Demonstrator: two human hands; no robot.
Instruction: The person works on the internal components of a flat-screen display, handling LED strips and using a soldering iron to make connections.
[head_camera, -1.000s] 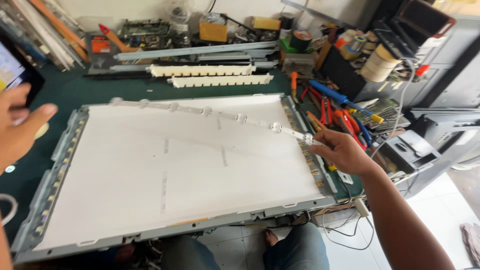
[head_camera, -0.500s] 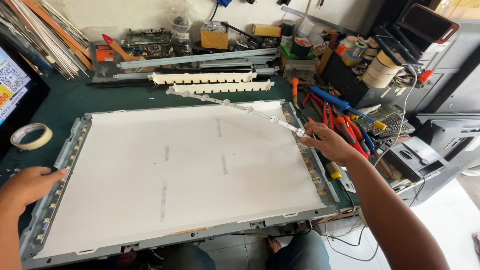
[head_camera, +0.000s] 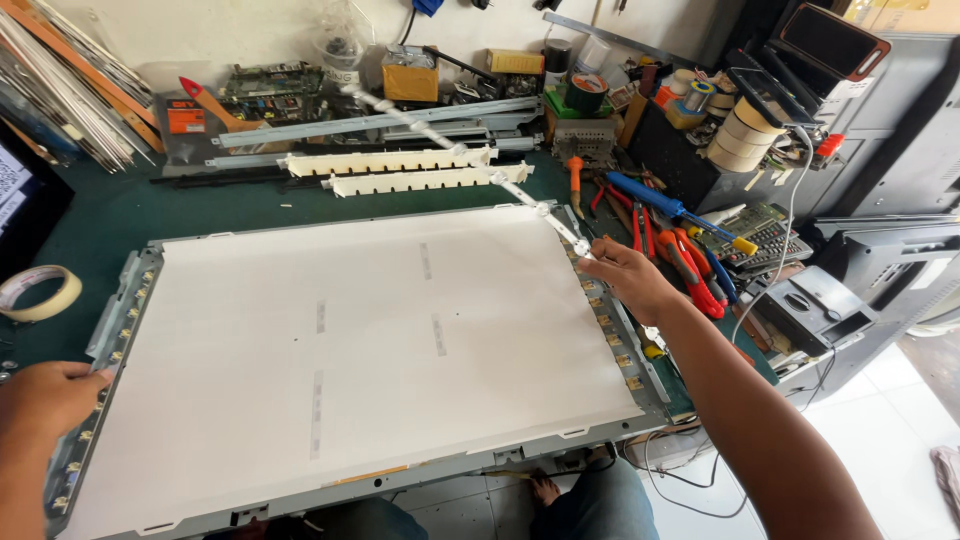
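A large flat panel (head_camera: 120, 300) with a white sheet (head_camera: 360, 340) on it lies on the green bench. My right hand (head_camera: 625, 280) is at the panel's right edge, shut on one end of a long thin light strip (head_camera: 470, 155) that slants up and away over the bench toward the back wall. My left hand (head_camera: 50, 395) rests on the panel's left metal frame near the front corner, fingers curled over the edge.
Two white toothed plastic strips (head_camera: 400, 170) and long metal rails (head_camera: 380, 122) lie behind the panel. Pliers and screwdrivers (head_camera: 670, 240) crowd the right side, with tape rolls (head_camera: 745, 130) beyond. A tape roll (head_camera: 40, 292) sits at the left. Circuit boards line the back wall.
My right hand has swung the light strip's far end from across the panel up toward the back of the bench. My left hand dropped from the upper left to the panel's left frame.
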